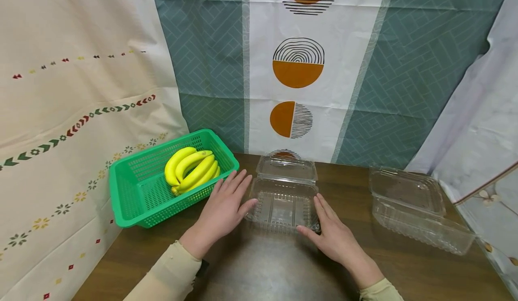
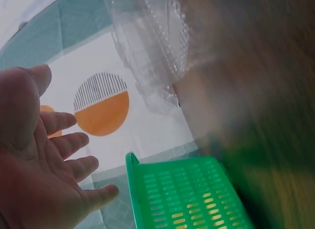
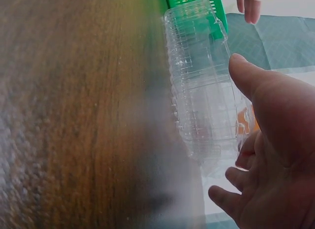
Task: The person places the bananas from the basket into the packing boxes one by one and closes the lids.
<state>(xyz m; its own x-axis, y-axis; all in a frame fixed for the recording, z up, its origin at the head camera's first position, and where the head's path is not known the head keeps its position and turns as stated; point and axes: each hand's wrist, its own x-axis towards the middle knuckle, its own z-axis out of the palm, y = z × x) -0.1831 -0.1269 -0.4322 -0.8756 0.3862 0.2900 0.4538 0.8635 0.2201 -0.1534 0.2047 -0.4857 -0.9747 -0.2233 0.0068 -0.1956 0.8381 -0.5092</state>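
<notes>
Nearest, the right hand (image 1: 337,233) at 4 o'clock and the left hand (image 1: 224,208) at 9 o'clock flank a clear container (image 1: 283,208), their fingers released, fairly straight and gripping nothing; whether either one touches the plastic, I cannot tell. The container looks thin and light, so an uneven push from one side could skid it over the wooden table (image 1: 259,265) or buckle a wall. Its lid (image 1: 287,169), standing open at 12 o'clock, might flop inward if the hinge gets jolted. A wide sweep of the left fingers, just beside the green basket (image 1: 151,193), could knock that rim. As for contents, the container between the hands shows nothing inside. A second clear container (image 1: 421,229), well apart at 3 o'clock, shows none either. The basket, between 9 and 10 o'clock, holds a bunch of yellow bananas (image 1: 197,175) toward its 3 o'clock end, the fruit overlapping, so grabbing just one could strain the shared stem
</notes>
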